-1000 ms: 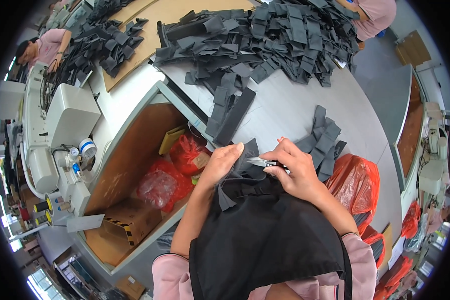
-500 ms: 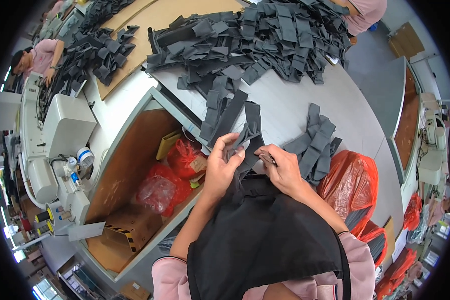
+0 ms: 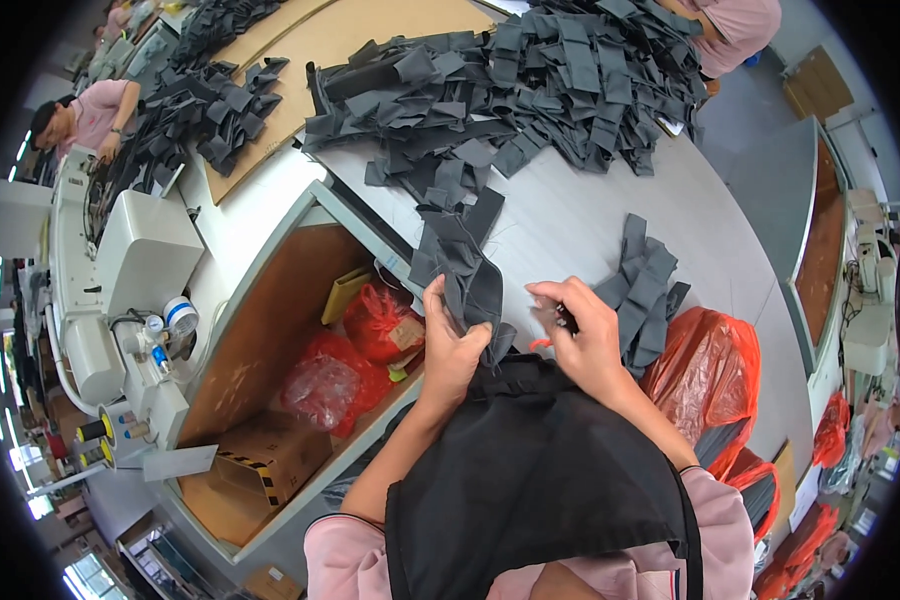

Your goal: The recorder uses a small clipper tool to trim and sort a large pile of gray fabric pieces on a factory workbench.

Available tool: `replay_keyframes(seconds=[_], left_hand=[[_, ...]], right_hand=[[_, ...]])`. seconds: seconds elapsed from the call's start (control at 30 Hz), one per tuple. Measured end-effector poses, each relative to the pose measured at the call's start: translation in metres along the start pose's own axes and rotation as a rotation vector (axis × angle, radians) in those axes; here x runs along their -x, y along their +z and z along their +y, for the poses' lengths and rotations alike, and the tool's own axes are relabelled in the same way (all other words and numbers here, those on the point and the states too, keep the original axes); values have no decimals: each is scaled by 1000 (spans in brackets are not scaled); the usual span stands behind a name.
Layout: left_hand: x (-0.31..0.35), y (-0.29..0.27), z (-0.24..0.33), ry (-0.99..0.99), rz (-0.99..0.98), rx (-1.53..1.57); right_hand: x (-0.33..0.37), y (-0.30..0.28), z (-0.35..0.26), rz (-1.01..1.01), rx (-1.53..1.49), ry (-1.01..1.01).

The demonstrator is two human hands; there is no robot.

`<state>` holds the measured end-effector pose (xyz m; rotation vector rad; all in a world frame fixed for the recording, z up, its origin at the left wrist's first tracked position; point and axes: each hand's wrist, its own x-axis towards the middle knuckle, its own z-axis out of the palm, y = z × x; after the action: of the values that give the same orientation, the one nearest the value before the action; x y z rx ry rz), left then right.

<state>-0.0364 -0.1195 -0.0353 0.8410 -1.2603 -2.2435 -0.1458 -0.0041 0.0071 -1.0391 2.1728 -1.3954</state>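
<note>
My left hand [image 3: 455, 350] is closed on a dark grey fabric strip [image 3: 475, 290], thumb on top, with folds standing up above the fingers. My right hand [image 3: 582, 335] is a short way to the right, fingers curled round small thread snips [image 3: 566, 319]. Only part of the snips shows, blurred, with a bit of orange below them. More grey strips [image 3: 482, 215] lie just beyond my left hand, loose threads around them. To the right of my right hand rests a small pile of folded grey strips [image 3: 640, 285].
A large heap of grey strips [image 3: 570, 90] covers the table's far side. At left, an open compartment [image 3: 260, 310] holds red bags and a cardboard box. A red plastic bag [image 3: 705, 360] stands at right. Sewing machines [image 3: 145, 250] and two people at work are farther off.
The hands have moved apart; the right one shifted right, away from the fabric. In my left hand the strip has been turned and now stands taller and more spread.
</note>
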Motion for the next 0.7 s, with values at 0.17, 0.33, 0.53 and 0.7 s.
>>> replay_keyframes(seconds=[0.17, 0.33, 0.53, 0.7], left_hand=[[-3, 0, -1, 56, 49, -87], [-2, 1, -1, 73, 66, -157], [-1, 3, -2, 112, 77, -189], [0, 0, -5, 114, 87, -242]], right_hand=[[13, -3, 0, 7, 393, -229], [12, 3, 1, 5, 538, -317], [11, 12, 2, 20, 564, -370], [15, 15, 1, 18, 609, -370]])
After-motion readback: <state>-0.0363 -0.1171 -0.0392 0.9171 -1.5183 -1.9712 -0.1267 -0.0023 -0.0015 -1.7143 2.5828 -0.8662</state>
